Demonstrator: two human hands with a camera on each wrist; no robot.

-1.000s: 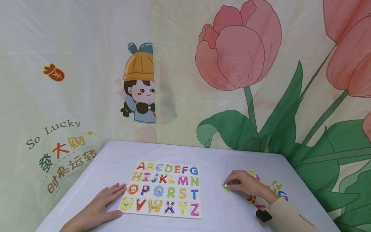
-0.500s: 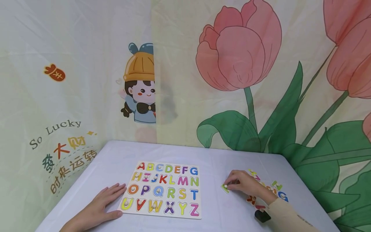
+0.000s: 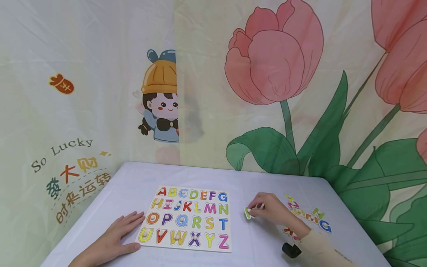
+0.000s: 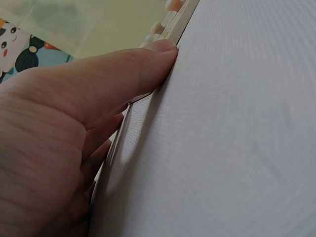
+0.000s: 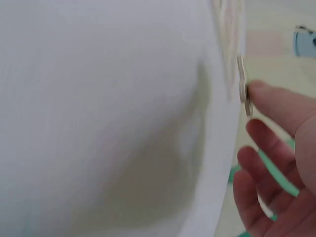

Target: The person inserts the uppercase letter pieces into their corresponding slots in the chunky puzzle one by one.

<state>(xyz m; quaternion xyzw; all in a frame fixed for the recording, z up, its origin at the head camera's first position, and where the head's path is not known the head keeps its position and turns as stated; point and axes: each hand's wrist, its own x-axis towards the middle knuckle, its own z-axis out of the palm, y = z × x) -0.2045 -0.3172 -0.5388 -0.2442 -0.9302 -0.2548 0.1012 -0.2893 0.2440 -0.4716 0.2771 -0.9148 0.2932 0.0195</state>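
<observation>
My right hand (image 3: 267,209) pinches a small green letter puzzle piece (image 3: 247,213) over the table, right of the puzzle board; which letter it is cannot be told. In the right wrist view the piece (image 5: 243,86) shows edge-on at the thumb tip, apart from the cloth. The white alphabet board (image 3: 186,249) lies flat, with knobbed letters in some slots and others showing only printed letters. My left hand (image 3: 111,237) rests at the board's left edge, fingers extended. In the left wrist view, its thumb (image 4: 133,69) touches the board's edge.
Several loose letter pieces lie scattered at the right of the table, among them a blue G (image 3: 325,226) and a green N (image 3: 318,213). A white cloth (image 3: 200,174) covers the table. Behind it hangs a printed curtain (image 3: 207,92). A black device (image 3: 291,250) sits at my right wrist.
My right hand has lifted the green letter piece and carried it left toward the board, uncovering more of the loose letters. My left hand stays put.
</observation>
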